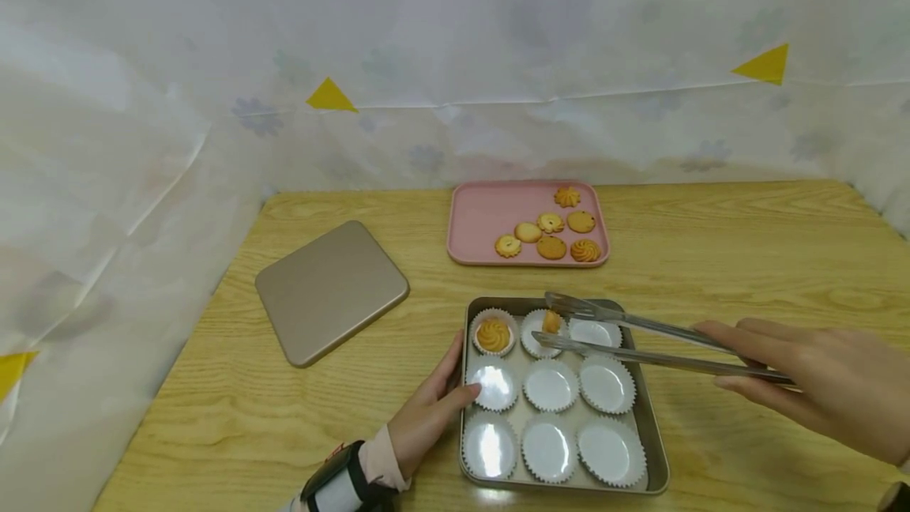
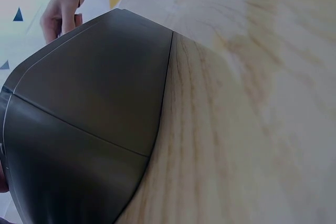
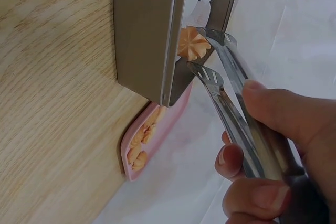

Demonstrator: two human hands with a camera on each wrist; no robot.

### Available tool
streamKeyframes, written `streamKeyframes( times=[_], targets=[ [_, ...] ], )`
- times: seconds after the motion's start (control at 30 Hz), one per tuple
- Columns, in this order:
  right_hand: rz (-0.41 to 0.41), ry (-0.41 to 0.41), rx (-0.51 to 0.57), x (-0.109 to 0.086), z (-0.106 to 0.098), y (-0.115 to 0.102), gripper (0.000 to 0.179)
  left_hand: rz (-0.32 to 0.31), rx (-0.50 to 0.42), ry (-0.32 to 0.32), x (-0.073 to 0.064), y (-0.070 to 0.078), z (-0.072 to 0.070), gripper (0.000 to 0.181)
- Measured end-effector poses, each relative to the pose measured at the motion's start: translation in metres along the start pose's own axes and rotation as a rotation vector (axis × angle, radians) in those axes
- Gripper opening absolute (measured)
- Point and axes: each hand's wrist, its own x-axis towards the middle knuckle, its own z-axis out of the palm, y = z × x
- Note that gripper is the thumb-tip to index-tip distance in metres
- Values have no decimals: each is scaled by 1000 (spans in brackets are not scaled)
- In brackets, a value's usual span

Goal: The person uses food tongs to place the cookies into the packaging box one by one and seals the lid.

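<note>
My left hand (image 1: 430, 409) holds the left wall of a square metal tin (image 1: 661, 457), thumb over the rim and fingers outside. White fluted paper cups (image 1: 550, 385) stand in rows inside it. The back-left cup holds a swirled cookie (image 1: 493, 335). My right hand (image 1: 817, 378) grips metal tongs (image 1: 668, 362) from the right. Between the tong tips, at the back-middle cup, is a star-shaped cookie (image 3: 193, 44); whether both tips touch it I cannot tell. In the left wrist view, the tin's dark outer side (image 2: 84, 108) hides most of the cups.
Behind the tin lies a pink tray (image 1: 476, 216) with several cookies (image 1: 551, 247), mostly on its right half. A flat metal lid (image 1: 330, 291) rests on the wooden table (image 1: 213, 417) at the left. A pale patterned sheet (image 1: 498, 133) rises behind the table.
</note>
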Motion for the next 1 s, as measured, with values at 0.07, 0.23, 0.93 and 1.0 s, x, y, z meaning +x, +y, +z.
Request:
streamKeyframes(
  times=[0.07, 0.23, 0.93, 1.0],
  targets=[
    [-11, -4, -5, 1, 1, 0, 51, 1, -1, -1, 0, 0, 0, 76],
    [-6, -53, -44, 3, 3, -2, 53, 0, 0, -2, -1, 1, 0, 76],
    [4, -189, -59, 18, 8, -9, 56, -1, 7, -9, -1, 1, 0, 76],
    [3, -203, -60, 19, 7, -9, 57, -6, 8, -6, -1, 1, 1, 76]
  ],
)
